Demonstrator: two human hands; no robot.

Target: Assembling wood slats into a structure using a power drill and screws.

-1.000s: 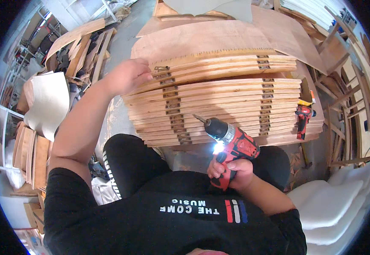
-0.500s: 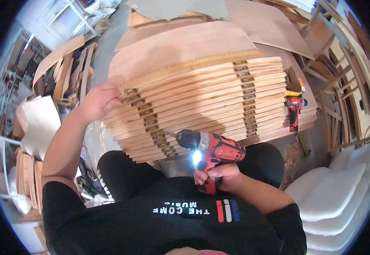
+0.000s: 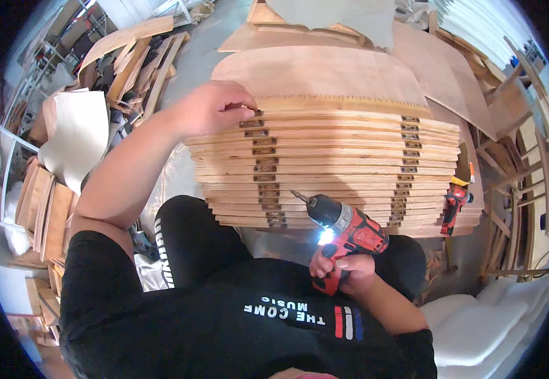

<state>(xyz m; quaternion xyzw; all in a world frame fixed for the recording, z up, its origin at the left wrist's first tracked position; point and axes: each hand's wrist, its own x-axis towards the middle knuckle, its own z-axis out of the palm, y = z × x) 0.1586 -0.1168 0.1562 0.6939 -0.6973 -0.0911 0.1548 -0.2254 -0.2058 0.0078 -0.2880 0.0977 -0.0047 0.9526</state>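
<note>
A stack of curved plywood panels [image 3: 337, 167] lies in front of me, layered edges facing me. Two columns of small dark metal plates run down those edges, a left column [image 3: 265, 169] and a right column [image 3: 405, 169]. My left hand [image 3: 219, 108] is at the stack's upper left, fingers bent and pinched beside the topmost left plate. What its fingertips hold, if anything, is hidden. In my right hand [image 3: 353, 270] is a red and black cordless drill [image 3: 356, 230], its light on. The bit points up and left, in front of the stack near the left column's lower plates.
A second red power tool [image 3: 454, 205] sits at the stack's right end. Behind lie broad plywood sheets [image 3: 325, 69]. Scrap wood [image 3: 132, 72] and a pale curved sheet [image 3: 78, 136] are on the left. White foam pads [image 3: 476, 325] lie at lower right, below wooden frames [image 3: 527, 183].
The view has turned, so the stack sits further right and more level. My left hand has moved in from the panel's left end to the topmost left plate. My right hand still holds the drill.
</note>
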